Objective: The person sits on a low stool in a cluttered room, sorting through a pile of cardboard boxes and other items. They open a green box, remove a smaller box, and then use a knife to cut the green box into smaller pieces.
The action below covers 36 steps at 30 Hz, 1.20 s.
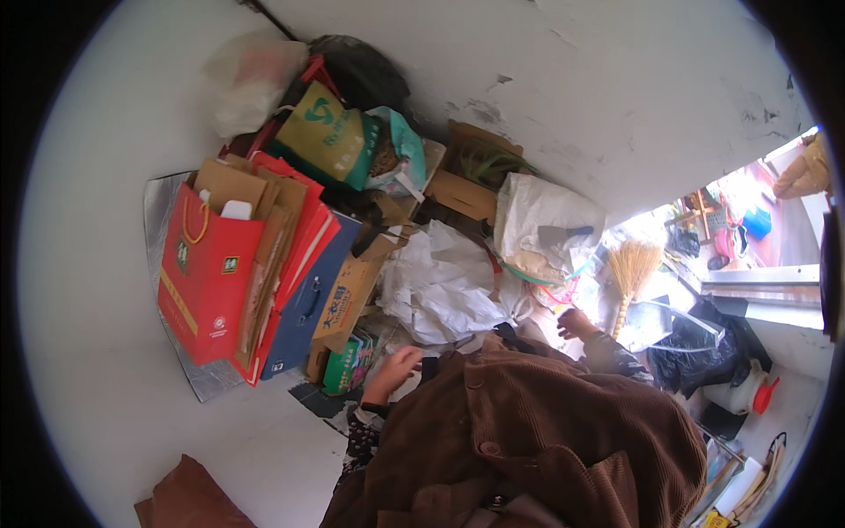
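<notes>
The crumpled white sack (440, 282) lies in front of the person, between the printed cardboard box (345, 295) and the fuller white bag (541, 216). It looks light, soft and floppy, maybe a bit slippery. A bunched-up fold near its edge looks good to hold. The left grip (393, 377) is near its lower left side; I can't tell if it's closed on anything. The right grip (576, 325) looks open, with nothing seen in it.

Printed characters on red paper bag (207, 286), green logo on yellow-green bag (304, 134), dark lettering on cardboard box (339, 305)
</notes>
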{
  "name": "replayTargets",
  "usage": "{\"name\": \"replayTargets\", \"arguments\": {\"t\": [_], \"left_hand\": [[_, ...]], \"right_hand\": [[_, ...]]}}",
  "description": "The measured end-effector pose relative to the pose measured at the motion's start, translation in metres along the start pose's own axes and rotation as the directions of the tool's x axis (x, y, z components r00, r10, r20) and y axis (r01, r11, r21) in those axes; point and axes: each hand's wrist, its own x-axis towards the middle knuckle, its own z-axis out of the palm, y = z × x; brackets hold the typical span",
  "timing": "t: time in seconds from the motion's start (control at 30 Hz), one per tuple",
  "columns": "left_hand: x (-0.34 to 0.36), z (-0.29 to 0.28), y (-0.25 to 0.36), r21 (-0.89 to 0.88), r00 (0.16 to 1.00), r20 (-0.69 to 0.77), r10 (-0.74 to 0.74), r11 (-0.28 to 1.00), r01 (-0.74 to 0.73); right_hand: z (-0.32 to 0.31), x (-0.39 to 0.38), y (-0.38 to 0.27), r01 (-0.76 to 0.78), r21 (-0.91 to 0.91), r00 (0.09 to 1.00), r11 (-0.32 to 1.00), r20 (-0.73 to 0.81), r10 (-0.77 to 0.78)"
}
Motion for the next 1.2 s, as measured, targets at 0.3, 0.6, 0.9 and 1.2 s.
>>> {"name": "replayTargets", "arguments": {"t": [0.3,0.6,0.9,1.2], "left_hand": [[0.012,0.071,-0.011,0.112,0.991,-0.058,-0.117,0.986,0.123],[0.012,0.083,-0.021,0.069,0.988,0.087,-0.131,0.99,0.125],[0.069,0.072,-0.085,0.06,0.996,0.0,-0.09,0.994,0.09],[0.057,0.086,-0.114,0.058,0.989,0.038,-0.14,0.989,0.137]], "right_hand": [[-0.057,0.008,0.023,-0.011,-0.051,0.997,0.999,0.078,0.015],[-0.17,-0.049,0.149,0.319,0.721,0.759,0.615,-0.583,0.29],[-0.046,-0.108,0.166,-0.067,0.347,0.962,0.935,-0.228,0.153],[-0.041,-0.12,0.145,-0.077,0.148,0.964,0.986,-0.241,0.112]]}}
